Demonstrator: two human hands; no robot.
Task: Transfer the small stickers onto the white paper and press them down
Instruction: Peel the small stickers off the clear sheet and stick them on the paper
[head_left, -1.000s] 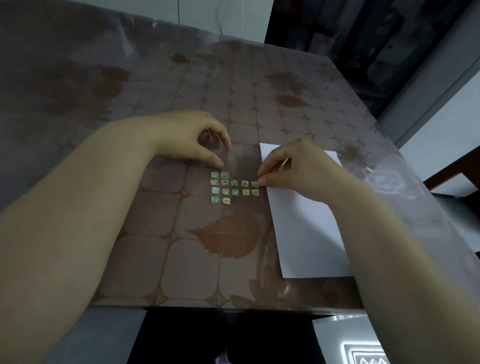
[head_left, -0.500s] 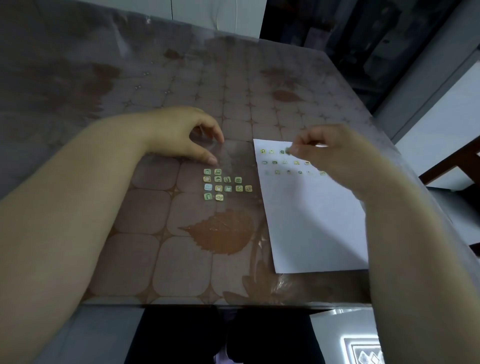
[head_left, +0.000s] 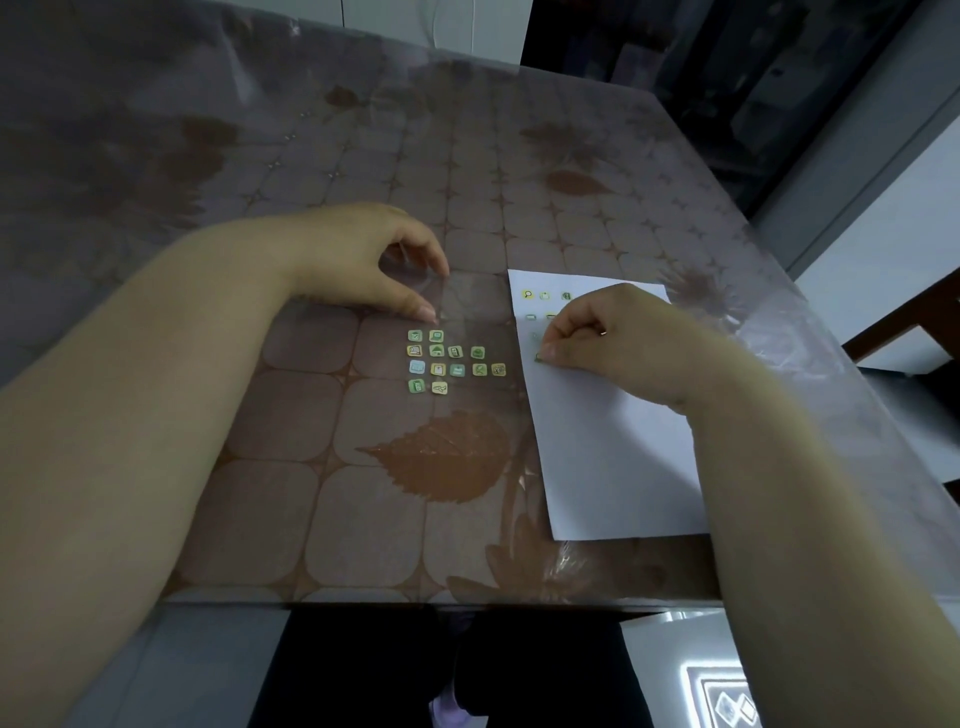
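Several small square stickers (head_left: 447, 364) lie in rows on a clear backing sheet (head_left: 457, 312) in the middle of the table. My left hand (head_left: 363, 260) pins the sheet's far edge with thumb and fingertips. To the right lies the white paper (head_left: 613, 457), with several stickers (head_left: 543, 296) stuck along its top. My right hand (head_left: 602, 327) rests on the paper's upper part, fingers curled, its fingertips pressing a small green sticker (head_left: 538, 357) against the paper. The hand hides more of the paper's stickers.
The table (head_left: 260, 493) wears a brown leaf-patterned cloth under clear plastic. Its near edge runs across the bottom of the view; its right edge slants past the paper. A dark chair (head_left: 904, 338) stands at the right.
My right hand lifted a sticker from the backing sheet, carried it over the paper's top, then came down and left onto the paper's left side. My left hand stayed put.
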